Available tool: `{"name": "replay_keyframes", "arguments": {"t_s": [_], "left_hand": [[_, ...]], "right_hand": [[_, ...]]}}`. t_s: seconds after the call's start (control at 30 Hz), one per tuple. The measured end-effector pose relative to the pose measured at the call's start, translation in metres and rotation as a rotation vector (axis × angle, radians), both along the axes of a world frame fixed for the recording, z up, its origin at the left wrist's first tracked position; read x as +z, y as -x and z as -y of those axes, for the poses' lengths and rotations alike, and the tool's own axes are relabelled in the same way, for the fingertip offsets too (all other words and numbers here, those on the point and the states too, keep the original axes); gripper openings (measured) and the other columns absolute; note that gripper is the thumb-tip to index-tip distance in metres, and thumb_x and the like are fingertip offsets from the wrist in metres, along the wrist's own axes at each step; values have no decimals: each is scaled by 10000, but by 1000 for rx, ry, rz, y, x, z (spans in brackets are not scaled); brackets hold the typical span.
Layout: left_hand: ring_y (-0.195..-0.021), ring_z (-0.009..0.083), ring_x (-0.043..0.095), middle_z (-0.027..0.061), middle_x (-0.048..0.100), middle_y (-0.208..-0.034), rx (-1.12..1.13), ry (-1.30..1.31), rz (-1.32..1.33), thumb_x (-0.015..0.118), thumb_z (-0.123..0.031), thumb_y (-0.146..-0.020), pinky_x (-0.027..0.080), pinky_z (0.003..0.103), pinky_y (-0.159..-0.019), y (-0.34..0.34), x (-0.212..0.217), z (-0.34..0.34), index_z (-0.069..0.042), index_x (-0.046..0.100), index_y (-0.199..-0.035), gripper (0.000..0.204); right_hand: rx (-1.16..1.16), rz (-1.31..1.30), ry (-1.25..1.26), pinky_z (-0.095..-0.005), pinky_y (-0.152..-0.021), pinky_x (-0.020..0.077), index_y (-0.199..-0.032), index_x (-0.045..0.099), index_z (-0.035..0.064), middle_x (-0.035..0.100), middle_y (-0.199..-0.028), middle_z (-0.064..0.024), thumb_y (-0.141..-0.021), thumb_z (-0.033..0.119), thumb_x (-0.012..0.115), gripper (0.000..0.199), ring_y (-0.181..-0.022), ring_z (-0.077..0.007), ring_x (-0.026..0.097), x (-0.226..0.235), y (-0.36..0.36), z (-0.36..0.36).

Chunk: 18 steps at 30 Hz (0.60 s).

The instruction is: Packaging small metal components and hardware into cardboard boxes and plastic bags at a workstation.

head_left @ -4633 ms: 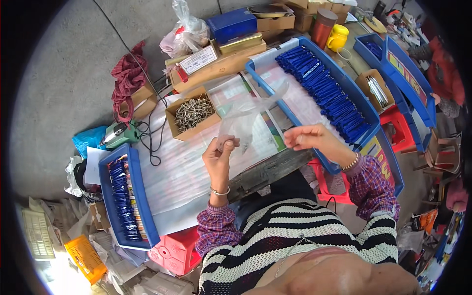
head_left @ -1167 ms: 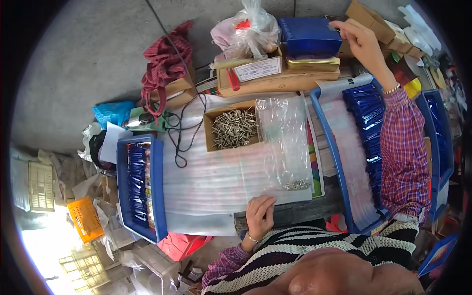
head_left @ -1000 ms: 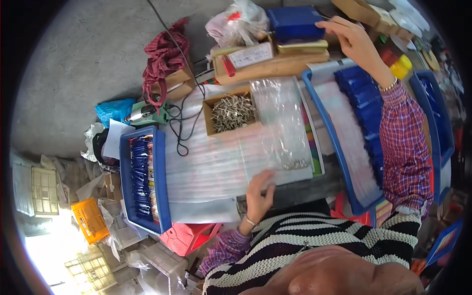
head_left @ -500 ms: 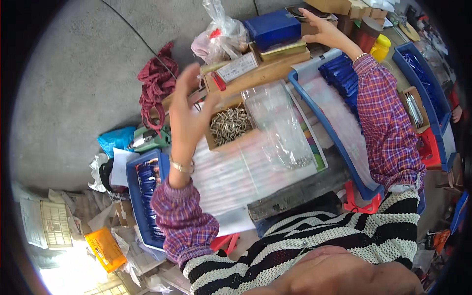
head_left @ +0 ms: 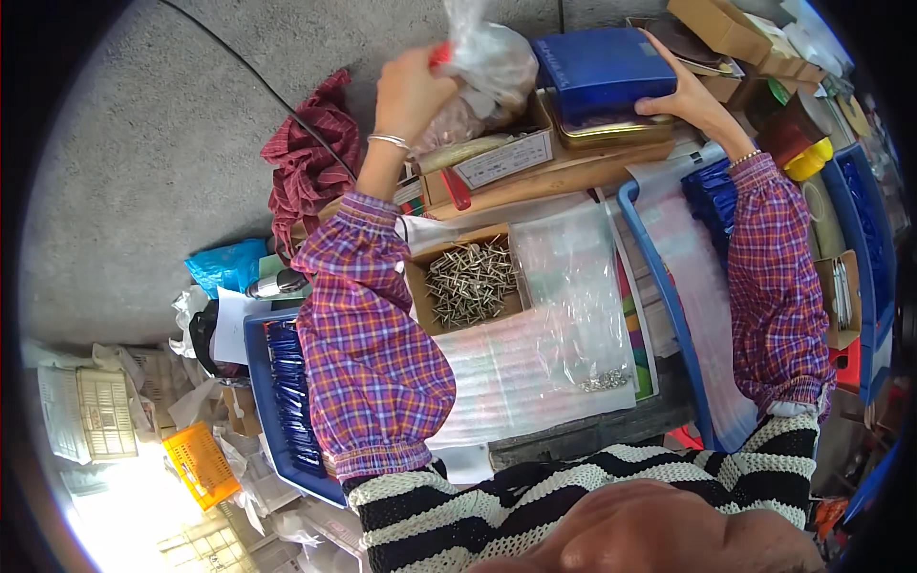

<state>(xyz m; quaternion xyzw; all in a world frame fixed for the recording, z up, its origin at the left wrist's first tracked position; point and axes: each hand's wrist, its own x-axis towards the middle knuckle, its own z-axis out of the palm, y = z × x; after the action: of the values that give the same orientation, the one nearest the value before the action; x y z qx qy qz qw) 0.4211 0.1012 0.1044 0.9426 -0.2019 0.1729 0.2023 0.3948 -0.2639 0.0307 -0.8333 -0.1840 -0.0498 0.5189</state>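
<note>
Blue box point(head_left: 607, 72) rests on a gold-edged tin point(head_left: 611, 136) toward the back of the bench point(head_left: 592, 428), long axis running roughly left to right. It lies directly left of the right hand point(head_left: 690, 97), the nearer one; this grip is spread around its right end, thumb in front, fingers behind, seemingly holding it. The left hand point(head_left: 413, 95) is at the plastic bag point(head_left: 497, 72); whether that grip is closed, I cannot tell. Whitish sheeting point(head_left: 487, 382) covers the bench; grey concrete point(head_left: 210, 143) lies beyond.
</note>
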Motion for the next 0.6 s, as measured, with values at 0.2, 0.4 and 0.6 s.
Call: {"name": "replay_keyframes", "arguments": {"t_s": [0.2, 0.4, 0.6], "left_hand": [[-757, 113, 625, 67, 691, -862, -31, 719, -155, 684, -11, -724, 504, 272, -676, -10, 21, -5, 34, 660, -1033, 313], [-769, 145, 631, 75, 678, -909, -46, 872, -105, 693, 24, -730, 509, 284, -692, -11, 28, -9, 54, 634, -1042, 319], [-863, 200, 653, 112, 665, -1007, -101, 1298, -151, 580, 113, -760, 532, 323, -780, -7, 41, -8, 79, 605, -1052, 295]], "right_hand": [[-7, -42, -44, -284, -1087, 298, -1529, 236, 199, 436, -1419, -95, -673, 86, 828, 1047, -1260, -198, 420, -4, 2, 4], [10, -34, -67, -290, -1100, 277, -1530, 232, 202, 408, -1451, -88, -656, 139, 860, 1078, -1299, -200, 391, -5, -2, 3], [34, -48, -75, -287, -1101, 274, -1530, 231, 201, 406, -1451, -83, -664, 152, 861, 1072, -1301, -200, 385, -7, -3, 5]]}}
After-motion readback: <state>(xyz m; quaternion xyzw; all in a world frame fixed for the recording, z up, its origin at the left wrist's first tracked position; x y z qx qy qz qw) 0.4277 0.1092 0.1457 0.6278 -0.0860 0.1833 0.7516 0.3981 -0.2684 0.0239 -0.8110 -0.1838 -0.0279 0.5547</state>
